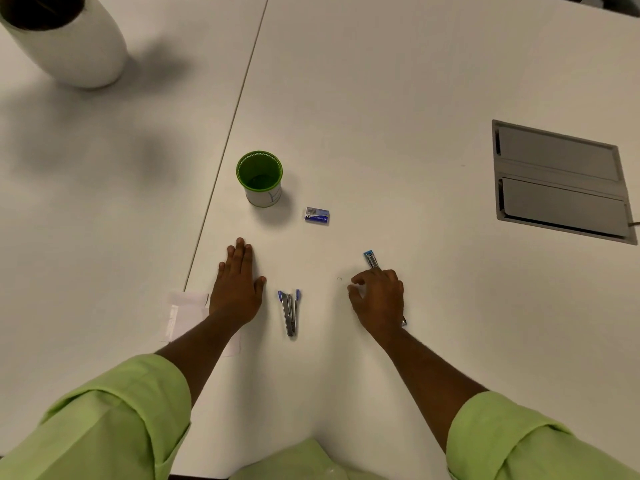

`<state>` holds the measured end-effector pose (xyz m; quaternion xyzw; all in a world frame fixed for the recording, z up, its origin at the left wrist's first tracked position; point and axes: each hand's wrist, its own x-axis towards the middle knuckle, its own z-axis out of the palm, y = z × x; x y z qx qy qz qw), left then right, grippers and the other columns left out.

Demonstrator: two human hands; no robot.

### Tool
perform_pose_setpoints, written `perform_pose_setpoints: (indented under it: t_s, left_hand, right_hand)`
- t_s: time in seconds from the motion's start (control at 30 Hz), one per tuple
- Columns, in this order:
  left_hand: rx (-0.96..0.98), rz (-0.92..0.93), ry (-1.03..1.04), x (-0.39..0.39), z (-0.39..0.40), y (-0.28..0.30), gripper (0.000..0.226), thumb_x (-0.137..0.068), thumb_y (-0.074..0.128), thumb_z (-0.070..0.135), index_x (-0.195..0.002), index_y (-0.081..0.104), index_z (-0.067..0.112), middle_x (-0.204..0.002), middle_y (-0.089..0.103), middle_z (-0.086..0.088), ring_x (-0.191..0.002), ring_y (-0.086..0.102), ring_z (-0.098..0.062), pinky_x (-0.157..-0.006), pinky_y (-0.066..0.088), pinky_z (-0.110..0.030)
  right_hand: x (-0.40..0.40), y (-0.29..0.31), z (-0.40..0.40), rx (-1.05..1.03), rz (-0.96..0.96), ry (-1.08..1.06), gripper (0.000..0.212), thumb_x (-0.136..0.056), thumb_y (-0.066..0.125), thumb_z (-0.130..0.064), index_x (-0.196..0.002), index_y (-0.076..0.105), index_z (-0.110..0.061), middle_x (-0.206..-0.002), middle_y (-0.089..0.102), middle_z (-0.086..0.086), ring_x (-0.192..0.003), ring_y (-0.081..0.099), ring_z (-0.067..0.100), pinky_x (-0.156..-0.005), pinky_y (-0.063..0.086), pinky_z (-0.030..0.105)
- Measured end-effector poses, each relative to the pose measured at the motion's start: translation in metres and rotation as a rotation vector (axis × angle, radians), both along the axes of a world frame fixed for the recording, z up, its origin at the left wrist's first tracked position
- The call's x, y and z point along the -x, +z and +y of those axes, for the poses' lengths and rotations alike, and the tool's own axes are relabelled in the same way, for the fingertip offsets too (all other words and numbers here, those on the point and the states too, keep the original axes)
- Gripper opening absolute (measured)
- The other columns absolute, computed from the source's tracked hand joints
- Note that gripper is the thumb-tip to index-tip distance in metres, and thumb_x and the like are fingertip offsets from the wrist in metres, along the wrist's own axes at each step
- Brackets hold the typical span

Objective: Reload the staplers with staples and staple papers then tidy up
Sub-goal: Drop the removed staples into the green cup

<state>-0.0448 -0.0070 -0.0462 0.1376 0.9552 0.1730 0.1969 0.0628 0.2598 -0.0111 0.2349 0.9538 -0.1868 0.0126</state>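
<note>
A blue-and-silver stapler [290, 312] is lying splayed open on the tabletop [398, 133]. The flat, empty left hand [239, 285] is hiding part of the papers [183, 313]; the curled right hand [379, 296] is covering a second stapler [371, 259], grip unclear.

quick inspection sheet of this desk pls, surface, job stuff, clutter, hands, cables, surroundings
surface: white table, seam running up left of centre, grey hatch set in at right
job's things: blue stapler lying between the hands, opened; second stapler partly under the right hand; staple box; papers under the left forearm
clutter: green cup, looks empty; one loose staple
hands: left hand flat on the table, holding nothing; right hand curled over the second stapler, grip unclear
cables: a short end at the hatch's right edge, hard to tell
surroundings: white vase far left
</note>
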Motion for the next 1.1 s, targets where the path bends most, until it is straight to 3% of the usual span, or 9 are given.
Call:
perform_pose_setpoints:
  t_s: [0.1,0.33,0.5,0.63,0.73,0.83,0.93,1.0,1.1]
  left_hand:
    - [0.003,0.016,-0.004,-0.001,0.0,-0.003,0.073,-0.101,0.044,0.033,-0.158,0.007,0.006,-0.166,-0.006,-0.007,-0.154,-0.003,-0.025,-0.125,0.01,-0.044]
    - [0.009,0.015,0.003,-0.001,-0.001,-0.005,0.073,-0.101,0.044,0.034,-0.158,0.008,0.007,-0.167,-0.005,-0.007,-0.154,-0.002,-0.025,-0.125,0.01,-0.044]
    - [0.02,0.024,0.003,-0.001,0.0,-0.006,0.073,-0.101,0.044,0.034,-0.158,0.007,0.008,-0.167,-0.005,-0.006,-0.154,-0.003,-0.024,-0.125,0.009,-0.042]
    - [0.026,0.054,0.0,-0.002,0.001,-0.007,0.072,-0.101,0.042,0.035,-0.158,0.005,0.008,-0.167,-0.006,-0.005,-0.154,-0.006,-0.021,-0.126,0.007,-0.043]
    - [0.012,0.048,-0.009,-0.001,0.004,-0.009,0.073,-0.102,0.04,0.038,-0.158,0.003,0.009,-0.167,-0.007,-0.003,-0.154,-0.008,-0.02,-0.126,0.006,-0.041]
    - [0.01,0.047,-0.018,0.001,0.004,-0.011,0.074,-0.102,0.039,0.04,-0.158,0.004,0.009,-0.167,-0.008,-0.003,-0.153,-0.009,-0.019,-0.126,0.006,-0.041]
    - [-0.011,0.062,-0.018,0.003,0.003,-0.012,0.074,-0.102,0.041,0.041,-0.158,0.005,0.009,-0.167,-0.006,-0.003,-0.154,-0.007,-0.019,-0.126,0.006,-0.041]
    - [-0.021,0.073,-0.015,0.005,0.003,-0.012,0.075,-0.101,0.042,0.041,-0.158,0.006,0.009,-0.167,-0.004,-0.002,-0.154,-0.006,-0.019,-0.125,0.006,-0.04]
    - [-0.026,0.076,-0.002,0.01,0.004,-0.013,0.075,-0.102,0.041,0.043,-0.158,0.005,0.01,-0.167,-0.005,-0.002,-0.154,-0.006,-0.019,-0.126,0.006,-0.04]
  right_hand:
    - [0.006,0.003,-0.006,0.121,0.12,-0.093,0.011,-0.082,0.075,-0.027,-0.091,0.07,-0.022,-0.091,0.07,-0.007,-0.088,0.06,0.018,-0.08,0.042,0.031]
    - [0.01,0.009,-0.005,0.064,0.171,-0.108,0.012,-0.078,0.077,-0.019,-0.088,0.07,-0.018,-0.088,0.071,-0.004,-0.084,0.062,0.019,-0.078,0.045,0.032]
    - [0.016,0.015,-0.012,0.494,0.285,-0.371,0.016,-0.075,0.075,-0.008,-0.077,0.067,-0.022,-0.074,0.071,-0.008,-0.066,0.065,0.005,-0.063,0.047,0.012]
    - [0.017,0.015,-0.015,0.873,0.211,-0.648,0.015,-0.078,0.073,-0.002,-0.083,0.067,-0.014,-0.078,0.074,0.008,-0.07,0.072,0.023,-0.066,0.06,0.032]
    - [0.013,0.011,-0.015,0.984,0.141,-0.689,0.018,-0.084,0.063,0.001,-0.091,0.07,-0.014,-0.079,0.074,0.01,-0.068,0.069,0.019,-0.063,0.057,0.029]
    - [0.012,0.004,-0.014,0.924,0.039,-0.666,0.019,-0.088,0.059,-0.003,-0.084,0.074,-0.014,-0.079,0.072,0.011,-0.066,0.065,0.022,-0.064,0.056,0.034]
    - [0.016,-0.001,-0.011,0.67,-0.046,-0.528,0.008,-0.086,0.069,-0.015,-0.084,0.076,-0.016,-0.079,0.075,0.004,-0.074,0.071,0.024,-0.076,0.059,0.037]
    - [0.021,-0.001,-0.011,0.578,-0.047,-0.471,0.006,-0.081,0.076,-0.023,-0.079,0.076,-0.017,-0.075,0.073,-0.003,-0.076,0.07,0.018,-0.079,0.057,0.033]
    - [0.031,-0.001,-0.01,0.527,-0.077,-0.472,0.019,-0.073,0.086,-0.035,-0.074,0.073,-0.021,-0.07,0.068,-0.01,-0.075,0.067,0.012,-0.076,0.053,0.028]
